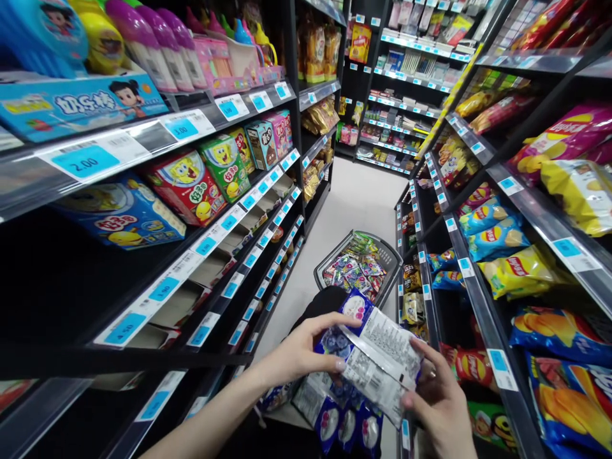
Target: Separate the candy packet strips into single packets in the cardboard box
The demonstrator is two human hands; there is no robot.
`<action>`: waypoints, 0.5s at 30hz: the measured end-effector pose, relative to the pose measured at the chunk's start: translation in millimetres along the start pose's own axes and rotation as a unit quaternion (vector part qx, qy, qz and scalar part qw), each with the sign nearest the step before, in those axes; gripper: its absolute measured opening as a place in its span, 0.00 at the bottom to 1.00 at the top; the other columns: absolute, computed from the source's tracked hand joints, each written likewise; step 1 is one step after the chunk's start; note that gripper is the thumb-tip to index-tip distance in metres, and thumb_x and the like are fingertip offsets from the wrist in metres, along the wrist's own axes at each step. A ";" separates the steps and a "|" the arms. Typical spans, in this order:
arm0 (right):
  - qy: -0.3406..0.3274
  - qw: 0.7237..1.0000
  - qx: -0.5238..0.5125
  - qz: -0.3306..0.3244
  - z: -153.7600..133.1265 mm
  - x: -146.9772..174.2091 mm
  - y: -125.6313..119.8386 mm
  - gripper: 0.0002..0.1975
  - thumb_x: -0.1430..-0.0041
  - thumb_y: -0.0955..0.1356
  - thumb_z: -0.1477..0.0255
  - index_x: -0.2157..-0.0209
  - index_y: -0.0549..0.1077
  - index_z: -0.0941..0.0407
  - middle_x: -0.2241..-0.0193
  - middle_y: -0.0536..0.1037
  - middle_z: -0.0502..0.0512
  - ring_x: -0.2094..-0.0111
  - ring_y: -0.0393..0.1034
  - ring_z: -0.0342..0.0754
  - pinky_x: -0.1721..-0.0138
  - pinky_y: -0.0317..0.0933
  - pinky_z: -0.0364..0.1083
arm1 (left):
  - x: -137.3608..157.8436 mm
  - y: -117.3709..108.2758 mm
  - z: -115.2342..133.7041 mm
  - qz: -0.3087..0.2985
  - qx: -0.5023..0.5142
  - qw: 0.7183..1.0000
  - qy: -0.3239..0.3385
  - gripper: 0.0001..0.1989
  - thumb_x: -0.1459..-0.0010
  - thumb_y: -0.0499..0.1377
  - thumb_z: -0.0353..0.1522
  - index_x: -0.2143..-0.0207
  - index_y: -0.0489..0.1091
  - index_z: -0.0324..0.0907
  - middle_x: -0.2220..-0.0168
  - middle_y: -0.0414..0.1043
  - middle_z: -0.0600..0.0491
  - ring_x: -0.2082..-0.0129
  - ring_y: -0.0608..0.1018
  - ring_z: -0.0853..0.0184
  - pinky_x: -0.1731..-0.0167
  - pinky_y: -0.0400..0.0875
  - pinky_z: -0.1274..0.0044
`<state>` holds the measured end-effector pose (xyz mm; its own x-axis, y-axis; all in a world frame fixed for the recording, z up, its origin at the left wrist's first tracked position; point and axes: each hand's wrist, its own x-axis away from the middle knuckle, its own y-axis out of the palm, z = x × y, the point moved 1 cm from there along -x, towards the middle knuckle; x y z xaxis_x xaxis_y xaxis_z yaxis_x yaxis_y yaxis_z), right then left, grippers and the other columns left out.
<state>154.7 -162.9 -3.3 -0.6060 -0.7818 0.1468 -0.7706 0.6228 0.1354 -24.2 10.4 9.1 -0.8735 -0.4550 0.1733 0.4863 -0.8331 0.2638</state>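
Between my two hands is a blue and silver snack packet [377, 357], its printed back turned up toward me. My left hand [318, 347] pinches its left end, thumb below and index finger above. At the other end my right hand [437, 395] grips the edge with thumb and fingers. Several more blue packets [347, 424] with white ovals lie just below, over my lap. Past my knee a grey plastic basket [394, 245] stands on the floor, holding many small colourful snack packets [356, 264].
Shelves with boxed snacks [184, 185] and price labels run along the left. On the right, shelves hold bagged chips [521, 271] close to my right hand. The pale tiled floor [356, 188] leads to a stocked rear shelf [396, 99].
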 end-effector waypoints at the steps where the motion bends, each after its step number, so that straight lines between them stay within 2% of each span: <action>1: -0.009 1.000 0.026 -0.006 -0.5 2.1 -2.6 0.36 0.67 0.81 0.65 0.51 0.74 0.48 0.53 0.80 0.57 0.53 0.75 0.54 0.55 0.68 0.45 | -0.3 0.3 1.3 0.005 -0.029 1.000 0.000 0.26 0.57 0.70 0.34 0.52 0.74 0.43 0.55 0.75 0.50 0.60 0.77 0.59 0.61 0.74 0.70; 2: -0.015 0.999 0.045 -0.013 -1.3 4.2 -4.5 0.34 0.67 0.81 0.65 0.53 0.76 0.49 0.53 0.80 0.57 0.53 0.75 0.54 0.55 0.68 0.44 | -0.9 1.1 2.2 0.015 -0.051 0.999 0.008 0.24 0.58 0.70 0.33 0.55 0.76 0.42 0.57 0.76 0.51 0.59 0.76 0.59 0.58 0.72 0.70; 4: -0.028 0.995 0.091 -0.012 -4.0 8.3 -6.7 0.30 0.61 0.79 0.63 0.53 0.77 0.48 0.53 0.80 0.56 0.53 0.75 0.53 0.55 0.69 0.44 | -2.4 3.3 2.5 0.028 -0.087 0.995 0.025 0.21 0.58 0.71 0.32 0.58 0.78 0.41 0.60 0.79 0.51 0.58 0.77 0.59 0.55 0.70 0.71; 6: -0.060 0.985 0.163 0.009 -8.0 11.8 -7.9 0.24 0.55 0.76 0.59 0.53 0.78 0.48 0.53 0.80 0.56 0.54 0.76 0.54 0.55 0.69 0.45 | -3.6 5.3 1.9 0.036 -0.119 0.991 0.039 0.18 0.57 0.71 0.32 0.59 0.79 0.41 0.62 0.80 0.51 0.60 0.78 0.60 0.56 0.70 0.73; 9: -0.123 0.956 0.259 0.056 -14.2 15.1 -8.0 0.20 0.51 0.72 0.53 0.58 0.80 0.48 0.59 0.83 0.55 0.59 0.78 0.55 0.57 0.69 0.47 | -3.8 9.3 2.5 0.059 -0.134 0.987 0.067 0.13 0.55 0.70 0.31 0.63 0.81 0.41 0.65 0.82 0.51 0.63 0.80 0.60 0.58 0.71 0.75; 13: -0.241 0.930 0.247 0.130 -19.0 15.7 -4.3 0.10 0.48 0.72 0.56 0.71 0.82 0.46 0.70 0.84 0.52 0.71 0.78 0.51 0.67 0.69 0.45 | -2.6 19.9 6.6 0.095 -0.125 0.983 0.095 0.05 0.52 0.68 0.31 0.71 0.81 0.40 0.71 0.82 0.50 0.70 0.81 0.62 0.65 0.72 0.75; 15: -0.271 0.916 0.242 0.169 -19.7 15.4 -1.2 0.11 0.48 0.72 0.57 0.75 0.82 0.47 0.75 0.83 0.52 0.74 0.76 0.49 0.70 0.67 0.44 | -1.6 26.2 9.4 0.125 -0.136 0.977 0.111 0.03 0.51 0.66 0.30 0.73 0.81 0.40 0.72 0.82 0.50 0.71 0.80 0.63 0.67 0.72 0.76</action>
<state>150.2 -175.2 18.1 -0.7348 -0.5287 -0.4249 -0.4385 0.8482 -0.2972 -9.9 -7.7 24.7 -0.7265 -0.6869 -0.0174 0.6871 -0.7260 -0.0271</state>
